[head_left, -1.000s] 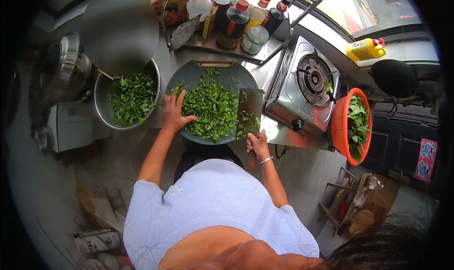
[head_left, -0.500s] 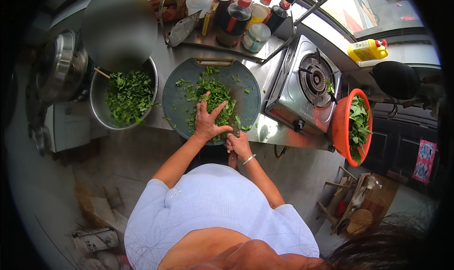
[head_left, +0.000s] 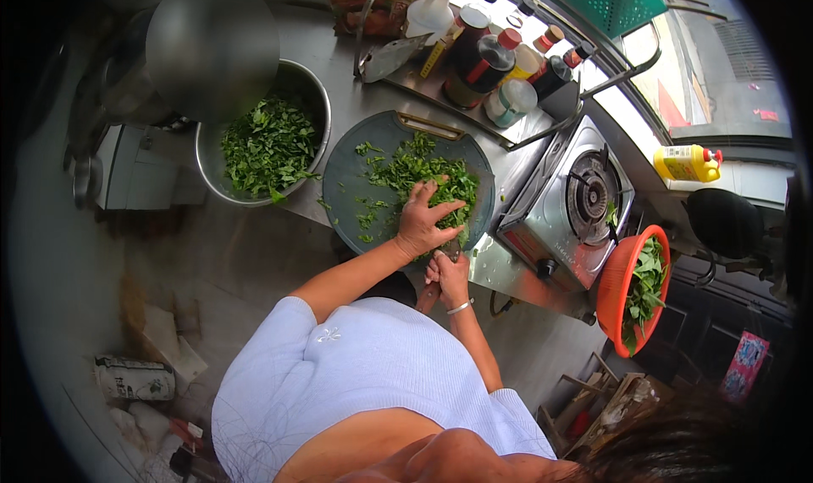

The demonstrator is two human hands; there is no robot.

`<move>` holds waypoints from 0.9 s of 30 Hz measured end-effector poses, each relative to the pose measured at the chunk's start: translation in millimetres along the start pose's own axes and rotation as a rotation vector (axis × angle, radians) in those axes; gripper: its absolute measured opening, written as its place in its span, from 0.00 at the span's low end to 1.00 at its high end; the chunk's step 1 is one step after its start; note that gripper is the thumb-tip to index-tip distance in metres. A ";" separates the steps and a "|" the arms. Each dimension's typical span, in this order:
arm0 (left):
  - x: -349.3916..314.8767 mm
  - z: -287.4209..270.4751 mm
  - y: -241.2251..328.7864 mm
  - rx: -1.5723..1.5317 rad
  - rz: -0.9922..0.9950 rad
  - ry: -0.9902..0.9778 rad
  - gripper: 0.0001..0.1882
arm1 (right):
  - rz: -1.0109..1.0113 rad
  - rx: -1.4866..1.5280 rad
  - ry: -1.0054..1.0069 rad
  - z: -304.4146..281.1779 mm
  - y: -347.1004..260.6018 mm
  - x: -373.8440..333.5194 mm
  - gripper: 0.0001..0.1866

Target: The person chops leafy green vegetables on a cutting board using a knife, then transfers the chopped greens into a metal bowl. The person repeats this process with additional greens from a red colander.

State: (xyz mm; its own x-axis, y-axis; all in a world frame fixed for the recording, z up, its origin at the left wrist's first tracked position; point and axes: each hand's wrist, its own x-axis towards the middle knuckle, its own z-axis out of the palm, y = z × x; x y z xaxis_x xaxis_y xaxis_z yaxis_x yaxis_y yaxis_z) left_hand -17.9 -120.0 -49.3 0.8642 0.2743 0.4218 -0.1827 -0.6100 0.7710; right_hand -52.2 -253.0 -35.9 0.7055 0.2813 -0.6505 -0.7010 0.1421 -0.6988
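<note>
Chopped leafy greens [head_left: 428,168] lie heaped toward the right side of a round dark cutting board [head_left: 345,197], with loose bits scattered at its left. My left hand [head_left: 421,222] rests on the near part of the heap, its fingers spread apart. Just nearer to me, my right hand [head_left: 450,278] is closed around the handle of a knife [head_left: 428,297]. The handle's end juts out below the fist. Only a little of the blade shows, beside my left thumb; greens and fingers hide the rest.
A steel bowl [head_left: 323,102] of chopped greens stands left of the board. At right are a gas stove [head_left: 542,220] and an orange basket [head_left: 611,290] with whole leaves. Behind the board, a metal rack [head_left: 555,132] holds several bottles, including a dark red-capped bottle [head_left: 483,70].
The whole view has shifted and tilted. On the board, the greens and my left hand have moved to the right, baring more of its left side. My right hand keeps its grip on the knife.
</note>
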 end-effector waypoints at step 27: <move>47.8 -273.1 -124.9 0.290 -0.076 0.276 0.24 | -0.474 -0.611 -0.284 269.1 3.5 42.6 0.06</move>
State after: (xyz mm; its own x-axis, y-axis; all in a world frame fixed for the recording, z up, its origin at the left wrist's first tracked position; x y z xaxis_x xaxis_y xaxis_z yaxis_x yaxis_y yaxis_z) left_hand -81.8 172.3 4.9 0.7050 0.4914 0.5114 0.0507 -0.7541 0.6548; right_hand -52.7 14.9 14.0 0.8015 0.5624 -0.2033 -0.0975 -0.2127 -0.9723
